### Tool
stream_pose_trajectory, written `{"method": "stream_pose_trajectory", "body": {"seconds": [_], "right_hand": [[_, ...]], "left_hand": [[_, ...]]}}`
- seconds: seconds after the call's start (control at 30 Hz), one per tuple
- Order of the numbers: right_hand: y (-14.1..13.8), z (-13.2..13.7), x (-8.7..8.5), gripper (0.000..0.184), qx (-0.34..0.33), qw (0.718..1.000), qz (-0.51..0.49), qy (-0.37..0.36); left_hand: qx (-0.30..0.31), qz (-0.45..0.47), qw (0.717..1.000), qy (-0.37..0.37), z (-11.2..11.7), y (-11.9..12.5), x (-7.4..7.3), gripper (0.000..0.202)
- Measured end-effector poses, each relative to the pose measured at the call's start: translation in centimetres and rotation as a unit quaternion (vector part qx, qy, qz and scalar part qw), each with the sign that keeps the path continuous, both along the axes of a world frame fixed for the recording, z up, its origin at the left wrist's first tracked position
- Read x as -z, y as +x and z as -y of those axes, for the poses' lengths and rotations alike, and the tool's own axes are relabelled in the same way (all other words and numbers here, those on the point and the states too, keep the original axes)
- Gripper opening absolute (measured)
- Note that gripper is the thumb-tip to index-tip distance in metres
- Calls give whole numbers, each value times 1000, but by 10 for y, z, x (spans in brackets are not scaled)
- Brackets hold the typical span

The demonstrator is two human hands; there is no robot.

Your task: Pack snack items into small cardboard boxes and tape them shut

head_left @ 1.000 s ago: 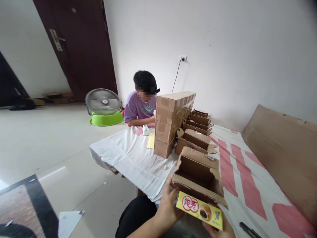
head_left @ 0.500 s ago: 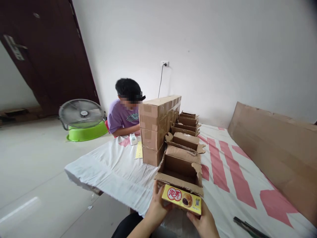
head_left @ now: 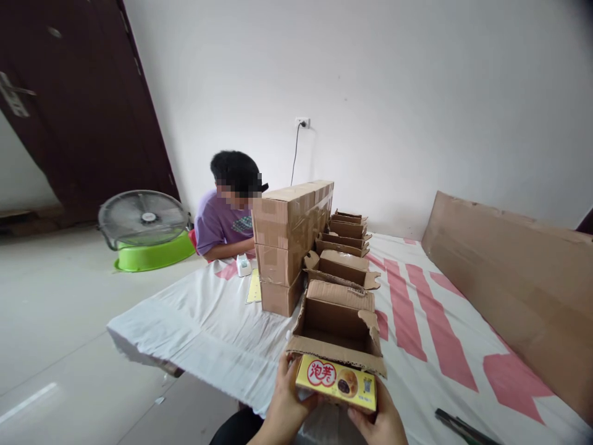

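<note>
Between my two hands is a small yellow snack box [head_left: 336, 383] with red lettering and a picture of a filled puff. My left hand [head_left: 288, 395] grips its left end, the fingers near the flap of a carton. My right hand [head_left: 378, 415] holds the right end, thumb along the lower edge. Just beyond the yellow box stands an open cardboard carton [head_left: 337, 321], its flaps spread and its visible inside bare. Farther back, several more open cartons [head_left: 341, 271] stand in a row.
Taped cardboard boxes [head_left: 273, 259] are stacked left of the open cartons. Behind them a person in a purple shirt [head_left: 215, 222] sits at the table [head_left: 185, 321]. A dark tool [head_left: 463, 426] lies front right. A large cardboard sheet [head_left: 500, 266] leans at right; a fan [head_left: 148, 216] is left.
The view has shifted slightly, so most things sit a little farther left and lower. Both hands still hold the yellow box close to the front flap of the nearest carton.
</note>
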State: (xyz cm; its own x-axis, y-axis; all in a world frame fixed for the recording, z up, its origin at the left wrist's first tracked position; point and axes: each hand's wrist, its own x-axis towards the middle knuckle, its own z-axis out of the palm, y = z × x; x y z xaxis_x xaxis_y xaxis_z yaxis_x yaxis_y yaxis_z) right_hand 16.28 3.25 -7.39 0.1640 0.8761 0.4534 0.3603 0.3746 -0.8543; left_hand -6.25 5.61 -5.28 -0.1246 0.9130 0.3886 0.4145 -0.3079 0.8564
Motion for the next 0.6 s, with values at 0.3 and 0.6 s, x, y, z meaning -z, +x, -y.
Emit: {"method": "stream_pose_trajectory", "body": {"seconds": [0.3, 0.6], "right_hand": [[-5, -11, -23, 45, 18, 997, 46, -57], [0, 0, -39, 50, -30, 994, 67, -85]], "left_hand": [[29, 22, 999, -4, -25, -5, -3, 59], [73, -21, 995, -66, -20, -28, -1, 61]]}}
